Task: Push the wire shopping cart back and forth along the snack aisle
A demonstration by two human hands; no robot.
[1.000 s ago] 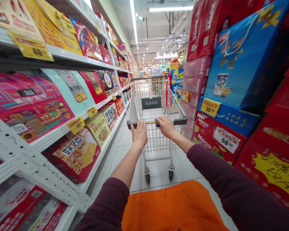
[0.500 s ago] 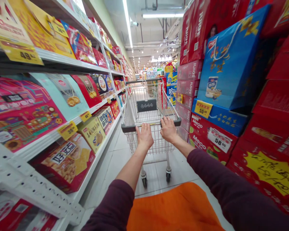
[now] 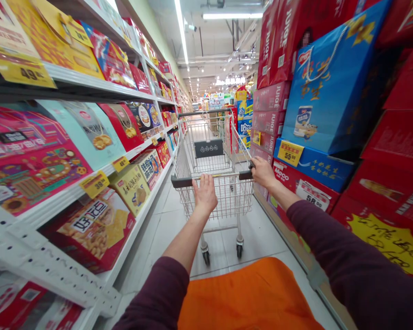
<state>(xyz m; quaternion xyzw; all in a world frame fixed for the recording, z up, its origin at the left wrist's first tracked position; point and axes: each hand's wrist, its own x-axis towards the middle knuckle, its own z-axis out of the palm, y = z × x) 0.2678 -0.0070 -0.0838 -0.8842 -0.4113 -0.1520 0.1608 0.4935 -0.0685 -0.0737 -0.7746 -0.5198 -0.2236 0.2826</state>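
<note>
A wire shopping cart stands straight in front of me, with nothing visible in its basket. My left hand lies over the middle of its handle, fingers together across the bar and the tips hidden beyond it. At the handle's right end, my right hand is closed round the dark corner piece. A dark sign panel with pale round marks is fixed inside the cart.
White shelves with boxed snacks and yellow price tags line the left side. On the right rise stacked red cartons, a blue gift bag and pink boxes. A tiled floor runs along the aisle between them.
My right hand has slid rightward along the handle to its end corner. The left hand stays on the bar. More floor edge shows below the right stack.
</note>
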